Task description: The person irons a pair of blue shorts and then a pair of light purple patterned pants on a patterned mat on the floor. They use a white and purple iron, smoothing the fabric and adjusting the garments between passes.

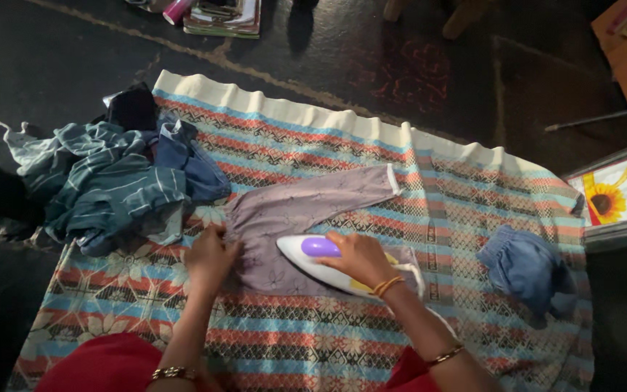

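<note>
Head view, right hand (361,258): fingers closed round the purple handle of a white iron (321,263) resting on the mauve trousers (292,218).
Left hand (210,255): pressed flat, fingers loose, on the trousers' waist edge; grasps nothing.
Trousers: spread mid-blanket (313,341), one leg reaching right.
Around: striped clothes heap (110,185) at left, blue garment (527,268) well apart at right, books (223,16) beyond on the dark floor.

Single head-worn view, looking steeply down from close above the striped blanket (342,145) on the dark floor (52,65); far edge at 12 o'clock.
</note>
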